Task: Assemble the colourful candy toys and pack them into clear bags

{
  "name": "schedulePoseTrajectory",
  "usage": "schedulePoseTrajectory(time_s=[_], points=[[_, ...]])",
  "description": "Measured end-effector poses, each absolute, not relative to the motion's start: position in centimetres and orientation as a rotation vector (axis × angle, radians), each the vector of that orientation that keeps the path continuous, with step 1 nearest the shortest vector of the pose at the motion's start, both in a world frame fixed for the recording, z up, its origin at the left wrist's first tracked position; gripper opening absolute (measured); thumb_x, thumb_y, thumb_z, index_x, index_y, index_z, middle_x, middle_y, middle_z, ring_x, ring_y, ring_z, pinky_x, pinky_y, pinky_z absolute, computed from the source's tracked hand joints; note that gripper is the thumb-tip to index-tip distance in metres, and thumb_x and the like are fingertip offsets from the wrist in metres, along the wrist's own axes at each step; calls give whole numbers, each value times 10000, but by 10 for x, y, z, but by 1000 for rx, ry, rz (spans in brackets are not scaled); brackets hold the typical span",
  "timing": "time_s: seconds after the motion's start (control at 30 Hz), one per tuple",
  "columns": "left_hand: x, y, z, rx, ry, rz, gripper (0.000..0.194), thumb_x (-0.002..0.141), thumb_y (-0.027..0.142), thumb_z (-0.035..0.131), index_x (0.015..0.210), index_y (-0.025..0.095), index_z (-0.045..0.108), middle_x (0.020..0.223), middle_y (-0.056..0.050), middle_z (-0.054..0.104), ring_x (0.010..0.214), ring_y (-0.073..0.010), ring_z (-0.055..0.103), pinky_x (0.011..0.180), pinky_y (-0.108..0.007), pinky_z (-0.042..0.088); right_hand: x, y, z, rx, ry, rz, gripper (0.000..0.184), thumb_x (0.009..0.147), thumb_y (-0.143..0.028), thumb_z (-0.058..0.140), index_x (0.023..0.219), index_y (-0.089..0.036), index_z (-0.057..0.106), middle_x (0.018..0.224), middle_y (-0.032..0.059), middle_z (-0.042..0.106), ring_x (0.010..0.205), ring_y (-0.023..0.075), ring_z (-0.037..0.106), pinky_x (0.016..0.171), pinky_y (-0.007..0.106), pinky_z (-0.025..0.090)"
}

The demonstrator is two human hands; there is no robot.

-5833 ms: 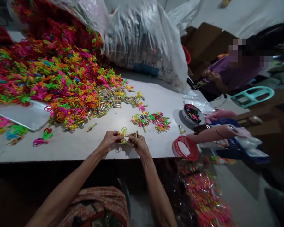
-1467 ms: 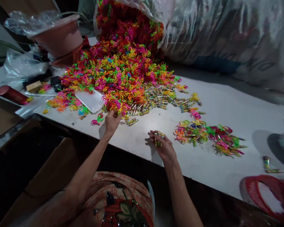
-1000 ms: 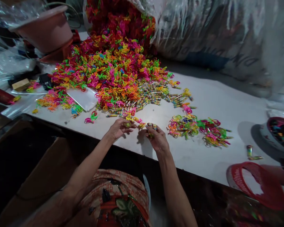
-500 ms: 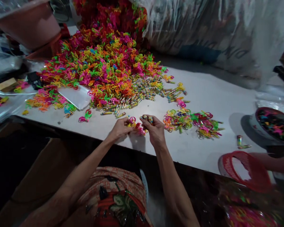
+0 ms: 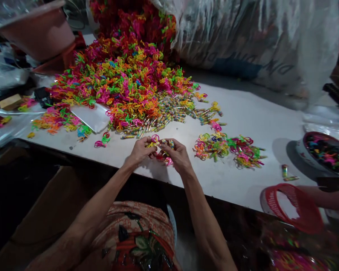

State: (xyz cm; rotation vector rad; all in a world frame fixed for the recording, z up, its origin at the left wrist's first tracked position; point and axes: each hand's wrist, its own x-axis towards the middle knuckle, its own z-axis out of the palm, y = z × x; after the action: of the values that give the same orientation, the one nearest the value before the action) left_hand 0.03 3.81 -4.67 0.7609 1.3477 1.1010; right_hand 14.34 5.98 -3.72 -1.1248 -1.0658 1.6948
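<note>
My left hand [image 5: 140, 152] is closed on small plastic trinkets, a pink ring-shaped one [image 5: 155, 138] and a yellow one [image 5: 153, 144] showing at its fingertips. Close beside it, my right hand [image 5: 179, 156] is closed around several small printed tubes [image 5: 171, 143]. The fingertips of both hands meet or nearly meet over the table's front edge. Pink and red trinkets [image 5: 168, 162] show under the right fingers; I cannot tell which hand bears them. Just beyond the hands lies a spread of similar tubes [image 5: 172, 109].
A large heap of bright trinkets [image 5: 121, 82] covers the table's back left, with a clear plastic bag [image 5: 92, 117] before it. Two bunches [image 5: 211, 146] lie right of my hands. Farther right are a bowl [image 5: 302, 150], a red basket [image 5: 298, 210] and another person's arm [image 5: 332, 197].
My right hand has shifted slightly left, bringing the tubes up to the trinkets in my left hand. A tube that lay beyond my left fingers no longer shows there.
</note>
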Motion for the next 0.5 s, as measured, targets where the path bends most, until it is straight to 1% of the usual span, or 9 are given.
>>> schedulePoseTrajectory(time_s=[0.1, 0.2, 0.27, 0.33, 0.43, 0.5], points=[[5, 42, -48, 664, 1271, 1213, 288, 575, 189, 738, 781, 169, 537, 571, 46, 597, 447, -98, 556, 427, -198, 416, 137, 64, -49, -1137, -1082, 1583, 366, 590, -416, 792, 841, -190, 650, 616, -43, 618, 531, 127, 601, 483, 245, 492], [0, 43, -54, 622, 1287, 1331, 279, 565, 209, 738, 789, 168, 576, 560, 71, 546, 446, -68, 493, 433, -184, 354, 137, 70, -61, -1201, -1070, 1413, 332, 587, -392, 771, 818, -188, 646, 622, -51, 608, 554, 117, 582, 503, 243, 491], [-7, 42, -56, 671, 1345, 1360, 253, 567, 189, 719, 802, 160, 631, 579, 68, 552, 481, -60, 471, 470, -187, 344, 139, 75, -64, -1238, -1048, 1388, 312, 569, -367, 768, 788, -183, 642, 570, -67, 563, 500, 96, 517, 453, 224, 440], [-14, 38, -56, 772, 1365, 1300, 222, 556, 164, 708, 774, 151, 663, 612, 53, 582, 544, -68, 491, 523, -194, 365, 140, 80, -64, -1244, -978, 1381, 314, 566, -354, 762, 793, -183, 628, 550, -74, 540, 455, 78, 459, 403, 205, 366], [-14, 31, -51, 862, 1229, 1100, 145, 540, 171, 711, 666, 145, 644, 581, 46, 584, 555, -76, 498, 547, -197, 379, 137, 89, -59, -1243, -876, 1300, 313, 601, -395, 737, 783, -191, 585, 542, -72, 534, 412, 63, 402, 364, 198, 278], [-6, 26, -49, 837, 1093, 1008, 167, 528, 201, 747, 630, 140, 629, 576, 38, 593, 550, -74, 504, 553, -193, 392, 133, 93, -57, -1293, -880, 1209, 310, 645, -453, 702, 738, -203, 544, 490, -85, 486, 385, 60, 362, 352, 198, 248]])
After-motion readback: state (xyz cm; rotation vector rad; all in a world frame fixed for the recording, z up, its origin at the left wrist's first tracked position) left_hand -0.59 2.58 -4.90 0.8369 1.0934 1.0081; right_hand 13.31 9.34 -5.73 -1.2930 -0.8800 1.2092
